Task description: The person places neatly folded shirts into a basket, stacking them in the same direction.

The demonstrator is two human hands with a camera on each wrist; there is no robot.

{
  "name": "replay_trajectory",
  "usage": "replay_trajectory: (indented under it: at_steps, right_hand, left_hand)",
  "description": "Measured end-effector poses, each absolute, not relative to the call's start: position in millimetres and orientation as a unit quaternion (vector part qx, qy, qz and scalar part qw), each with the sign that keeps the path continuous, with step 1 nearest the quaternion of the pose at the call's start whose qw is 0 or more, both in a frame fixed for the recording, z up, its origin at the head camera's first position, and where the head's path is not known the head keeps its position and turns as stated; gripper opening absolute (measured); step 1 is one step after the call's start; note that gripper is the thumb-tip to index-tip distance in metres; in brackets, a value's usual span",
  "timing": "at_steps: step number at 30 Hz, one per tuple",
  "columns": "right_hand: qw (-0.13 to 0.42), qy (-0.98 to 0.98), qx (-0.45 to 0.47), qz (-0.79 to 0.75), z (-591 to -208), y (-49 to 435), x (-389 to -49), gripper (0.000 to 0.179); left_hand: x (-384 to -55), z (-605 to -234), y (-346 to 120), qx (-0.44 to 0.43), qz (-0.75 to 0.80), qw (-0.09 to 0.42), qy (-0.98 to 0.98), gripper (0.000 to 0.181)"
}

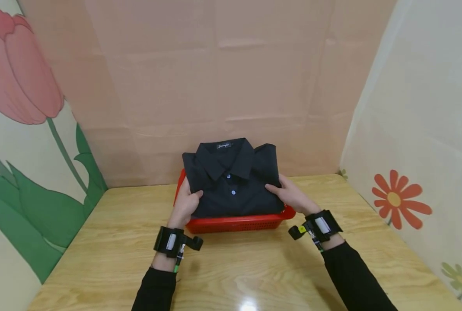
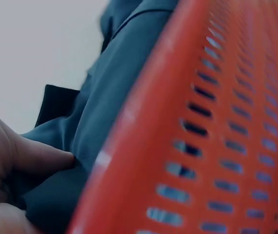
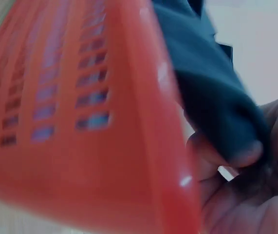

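A folded black collared shirt (image 1: 231, 190) with pale buttons and a neck label lies over a red plastic basket (image 1: 234, 223), its collar toward the back wall. My left hand (image 1: 186, 203) grips the shirt's left side, thumb on top of the cloth. On the opposite side my right hand (image 1: 291, 194) holds the other edge, thumb on top and fingers under the fabric. Dark cloth (image 2: 114, 87) bunches beside the thumb in the left wrist view. In the right wrist view, the shirt's edge (image 3: 216, 107) sits between fingers and thumb, close to the basket rim (image 3: 151, 92).
The basket stands on a wood-grain table (image 1: 231, 268) near its back edge. Behind it rises a plain brownish-pink backdrop (image 1: 223, 77). A tulip-printed panel (image 1: 24, 77) stands at the left and a flower-printed panel (image 1: 421, 129) at the right. Both wrists wear black camera straps.
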State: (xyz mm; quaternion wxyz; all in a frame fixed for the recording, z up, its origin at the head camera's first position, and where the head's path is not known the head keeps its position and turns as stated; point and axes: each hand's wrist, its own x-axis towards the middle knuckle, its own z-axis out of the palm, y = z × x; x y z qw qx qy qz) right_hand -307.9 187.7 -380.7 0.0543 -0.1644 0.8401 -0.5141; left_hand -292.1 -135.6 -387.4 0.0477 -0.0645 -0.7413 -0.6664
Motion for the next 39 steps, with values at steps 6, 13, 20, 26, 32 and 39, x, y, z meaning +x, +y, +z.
replay_trajectory:
  at_steps: [6, 13, 20, 26, 32, 39]
  right_hand:
    - [0.010, 0.886, -0.167, -0.432, -382.3, 186.5, -316.8, 0.038]
    - [-0.035, 0.930, -0.153, -0.332, -384.5, 183.3, -318.1, 0.032]
    - [-0.031, 0.949, -0.126, -0.287, -384.9, 180.9, -322.1, 0.045]
    - [-0.089, 0.949, -0.118, -0.278, -384.9, 182.5, -322.6, 0.073]
    - [-0.175, 0.955, -0.188, -0.151, -390.5, 183.3, -322.8, 0.072]
    - [-0.066, 0.974, -0.198, -0.083, -404.2, 180.5, -329.9, 0.064]
  left_hand:
    - [-295.4, -394.0, -133.0, -0.064, -0.598, 0.065, -0.796, 0.076]
    - [-297.6, -400.2, -130.4, -0.064, -0.529, 0.069, -0.843, 0.079]
    - [-299.4, -403.4, -134.4, -0.036, -0.503, 0.057, -0.862, 0.083]
    - [-296.8, -398.7, -136.6, -0.026, -0.441, 0.075, -0.894, 0.084]
    - [-294.6, -400.2, -139.3, -0.100, -0.278, 0.150, -0.944, 0.062]
    - [-294.6, -406.3, -145.9, -0.122, -0.156, 0.078, -0.977, 0.062]
